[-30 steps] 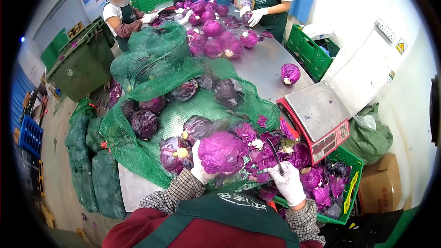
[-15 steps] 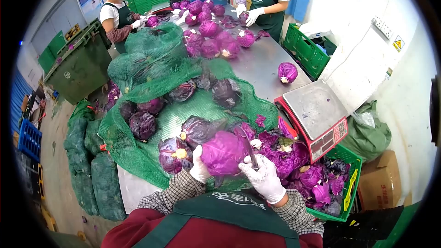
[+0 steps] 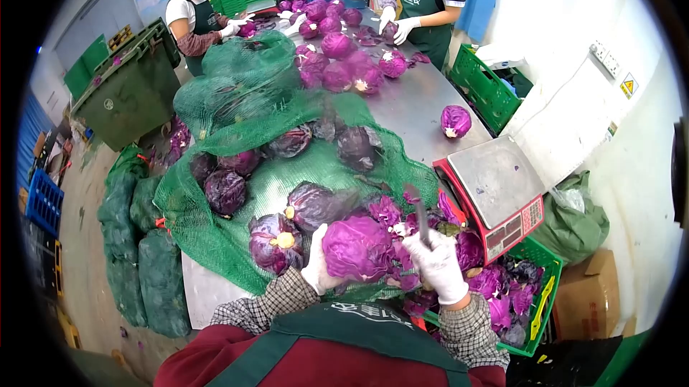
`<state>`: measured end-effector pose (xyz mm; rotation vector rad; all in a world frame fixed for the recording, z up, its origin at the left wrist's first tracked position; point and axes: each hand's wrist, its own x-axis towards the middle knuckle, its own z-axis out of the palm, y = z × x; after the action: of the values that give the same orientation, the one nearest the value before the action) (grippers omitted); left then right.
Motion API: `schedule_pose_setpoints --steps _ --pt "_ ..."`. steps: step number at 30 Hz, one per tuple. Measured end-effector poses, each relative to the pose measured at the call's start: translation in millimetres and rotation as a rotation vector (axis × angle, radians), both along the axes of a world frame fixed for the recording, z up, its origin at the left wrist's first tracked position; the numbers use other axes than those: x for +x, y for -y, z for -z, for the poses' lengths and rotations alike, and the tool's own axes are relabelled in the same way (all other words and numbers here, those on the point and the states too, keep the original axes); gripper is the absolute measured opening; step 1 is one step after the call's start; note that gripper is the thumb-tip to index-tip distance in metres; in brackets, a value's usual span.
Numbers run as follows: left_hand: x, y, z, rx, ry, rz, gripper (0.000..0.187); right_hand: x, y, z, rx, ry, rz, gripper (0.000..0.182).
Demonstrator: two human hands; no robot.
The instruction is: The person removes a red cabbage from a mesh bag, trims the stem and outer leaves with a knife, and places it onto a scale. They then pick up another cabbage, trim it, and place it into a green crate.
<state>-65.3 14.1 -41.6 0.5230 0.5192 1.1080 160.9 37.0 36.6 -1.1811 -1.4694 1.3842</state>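
Observation:
My left hand (image 3: 319, 261), in a white glove, grips the left side of a bright purple cabbage (image 3: 357, 248). Loose leaves hang at the cabbage's right side. Apart from it, to the right, my gloved right hand (image 3: 436, 263) is closed on a knife (image 3: 418, 215) whose blade points up and away. Two darker cabbages, one (image 3: 275, 243) with a pale cut stem and one (image 3: 311, 205) behind it, lie just beyond my left hand on the green mesh bag (image 3: 273, 190). Cut purple leaves (image 3: 384, 210) are heaped behind the knife.
A red scale (image 3: 495, 186) stands right, above a green crate (image 3: 549, 315) of leaves. More cabbages (image 3: 337, 46) lie farther along the metal table (image 3: 423, 111). Two co-workers in green aprons (image 3: 425, 10) stand at its far end. Full mesh sacks (image 3: 161, 283) stand left.
My right hand with the knife has moved right, away from the cabbage, and the blade now points up. The held cabbage has turned and shifted slightly right, with loosened leaves beside it.

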Motion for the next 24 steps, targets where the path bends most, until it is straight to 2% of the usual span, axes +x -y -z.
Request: schedule_pose_setpoints --steps 1,2,3,4,5,6,9,10,13,16,19,23,24 --pt "0.8 -1.5 -1.7 0.000 0.007 0.015 0.079 -3.8 4.7 1.6 0.080 0.076 -0.024 0.017" --pt "1.3 -4.9 6.1 -0.131 0.183 0.008 0.078 -5.0 7.4 3.5 0.261 0.199 -0.072 0.020" --pt "0.7 -6.4 12.2 -0.194 0.268 -0.002 0.078 -10.8 9.1 11.1 0.417 0.217 -0.060 0.019" --pt "0.2 -8.1 18.3 -0.258 0.353 -0.014 0.077 -15.6 12.7 6.7 0.437 0.296 -0.118 0.020" --pt "-0.7 -7.7 23.6 -0.251 0.348 -0.029 0.076 -17.7 14.9 1.6 0.461 0.375 -0.175 0.021" --pt "-1.1 -8.1 24.5 -0.249 0.351 -0.039 0.075 -17.1 12.9 13.5 0.618 0.421 -0.199 0.023" --pt "-2.2 -8.9 24.1 -0.259 0.380 -0.061 0.074 -15.9 7.2 20.2 0.726 0.442 -0.255 0.024" --pt "-2.5 -8.7 20.6 -0.241 0.367 -0.058 0.075 -18.4 10.6 10.5 0.406 0.329 -0.234 0.026" --pt "-1.5 -6.8 16.6 -0.261 0.332 -0.084 0.076 -14.7 5.5 16.8 0.793 0.493 -0.248 0.021" --pt "2.2 -1.4 12.2 -0.219 0.200 -0.121 0.076 -21.0 13.2 5.3 0.781 0.636 -0.177 0.015" --pt "5.8 1.4 7.2 -0.238 0.168 -0.112 0.077 -21.7 12.0 12.9 0.791 0.608 -0.145 0.015" --pt "1.4 1.2 -0.6 -0.376 0.183 0.055 0.079 -24.4 5.4 31.4 0.783 0.368 -0.028 0.013" --pt "0.1 -0.1 6.5 -0.408 0.211 0.074 0.076 -19.7 0.9 41.1 1.064 0.510 -0.062 0.009"
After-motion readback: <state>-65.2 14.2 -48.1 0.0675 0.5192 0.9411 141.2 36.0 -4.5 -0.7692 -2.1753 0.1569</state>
